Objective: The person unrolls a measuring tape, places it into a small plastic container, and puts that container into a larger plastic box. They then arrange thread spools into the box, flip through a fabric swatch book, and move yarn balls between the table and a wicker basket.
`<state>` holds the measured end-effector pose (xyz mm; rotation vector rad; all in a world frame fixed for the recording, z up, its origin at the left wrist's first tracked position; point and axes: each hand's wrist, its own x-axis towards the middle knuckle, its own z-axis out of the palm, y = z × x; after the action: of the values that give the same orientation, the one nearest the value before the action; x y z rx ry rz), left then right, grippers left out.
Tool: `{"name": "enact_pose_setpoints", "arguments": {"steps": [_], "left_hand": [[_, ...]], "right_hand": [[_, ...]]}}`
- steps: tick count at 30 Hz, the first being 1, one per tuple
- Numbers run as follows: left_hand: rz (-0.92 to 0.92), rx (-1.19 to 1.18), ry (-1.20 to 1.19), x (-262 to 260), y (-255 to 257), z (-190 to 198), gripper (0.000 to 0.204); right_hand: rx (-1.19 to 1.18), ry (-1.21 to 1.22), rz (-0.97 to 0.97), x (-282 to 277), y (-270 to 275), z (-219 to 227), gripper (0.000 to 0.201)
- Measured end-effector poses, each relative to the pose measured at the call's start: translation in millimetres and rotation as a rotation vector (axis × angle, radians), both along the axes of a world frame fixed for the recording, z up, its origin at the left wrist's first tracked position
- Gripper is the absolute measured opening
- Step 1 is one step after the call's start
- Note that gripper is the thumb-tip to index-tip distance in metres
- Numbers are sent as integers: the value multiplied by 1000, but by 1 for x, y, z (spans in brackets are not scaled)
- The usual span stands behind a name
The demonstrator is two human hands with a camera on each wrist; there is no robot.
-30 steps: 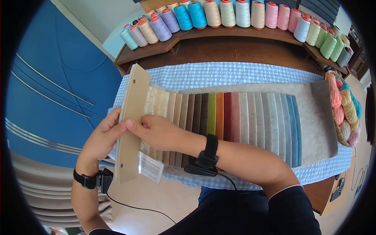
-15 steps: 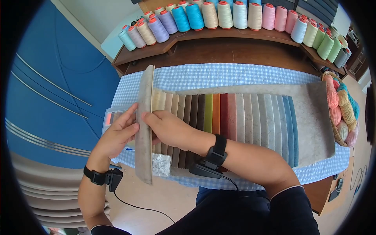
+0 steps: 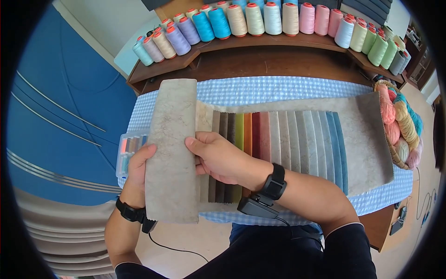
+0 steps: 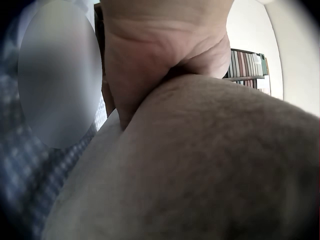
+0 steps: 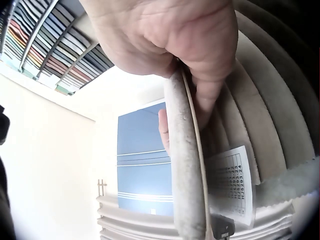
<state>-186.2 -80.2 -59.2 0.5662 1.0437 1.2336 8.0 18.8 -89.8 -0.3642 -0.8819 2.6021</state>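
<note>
Checked cloth (image 3: 269, 86) under colour swatches (image 3: 290, 139). Right hand (image 3: 220, 156) pinches grey panel (image 3: 172, 186) by one edge; left hand (image 3: 137, 168), thumb at opposite edge, fingers hidden, grip unclear.

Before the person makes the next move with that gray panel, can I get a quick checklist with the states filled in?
1. Right hand holding the gray panel at its right edge: ok.
2. Left hand gripping fully: cannot tell; its thumb shows at the left edge, other fingers hidden.
3. Swatches all unobstructed in the head view: not ok; the right hand and forearm cover parts.
4. Plastic box free of contact: cannot tell; the panel hides part.
5. Yarn basket clear of both hands: ok.
</note>
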Motion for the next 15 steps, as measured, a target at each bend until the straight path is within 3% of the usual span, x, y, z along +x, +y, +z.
{"name": "enact_pose_setpoints", "arguments": {"steps": [6, 8, 9, 11, 12, 14, 15], "left_hand": [[-16, 128, 92, 23, 2, 9, 70], [-26, 180, 150, 32, 2, 14, 72], [-27, 179, 151, 33, 2, 13, 72], [-53, 168, 307, 33, 3, 10, 74], [-55, 168, 307, 33, 3, 11, 74], [-72, 154, 155, 34, 5, 15, 68], [-71, 153, 153, 37, 7, 17, 68]], "right_hand": [[386, -280, 40, 16, 9, -4, 28], [604, -447, -234, 20, 4, -1, 26], [602, -447, -234, 17, 3, -9, 26], [1122, -344, -621, 10, 2, -30, 30], [1121, -345, -623, 13, 3, -25, 30], [864, -353, -331, 20, 8, -14, 44], [863, -354, -328, 22, 9, -9, 44]]}}
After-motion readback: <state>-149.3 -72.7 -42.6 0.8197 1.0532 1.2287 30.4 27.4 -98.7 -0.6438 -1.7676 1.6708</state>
